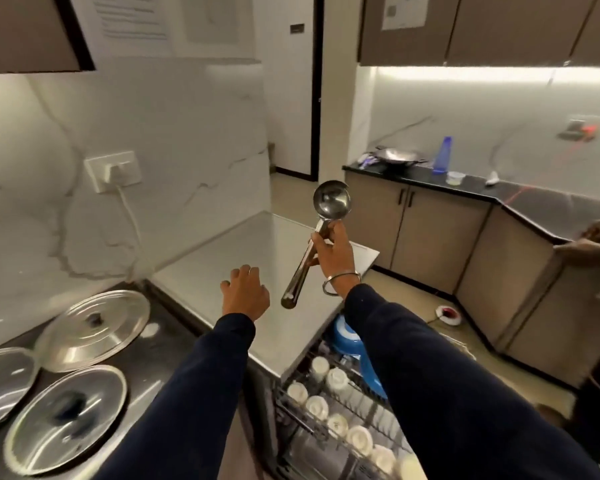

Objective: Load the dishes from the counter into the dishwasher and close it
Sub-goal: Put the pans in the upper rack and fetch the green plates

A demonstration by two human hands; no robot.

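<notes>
Your right hand (333,249) grips a steel ladle (314,237) by the upper part of its handle, bowl up and tilted away from you, handle end pointing down toward your left. It hangs in the air above the steel surface (222,258), over the pulled-out dishwasher rack (329,410). Your left hand (245,289) hovers just beside the ladle's lower end, fingers loosely curled, holding nothing.

The rack carries two rows of white cups (317,407) and a blue container (355,351) behind them. On the dark surface (153,362) to your left lie three steel lids (92,329), the nearer two overlapping the far one's edge.

Printed sheets (132,19) hang on the wall and on a cupboard, but the writing is too blurred to read.
</notes>
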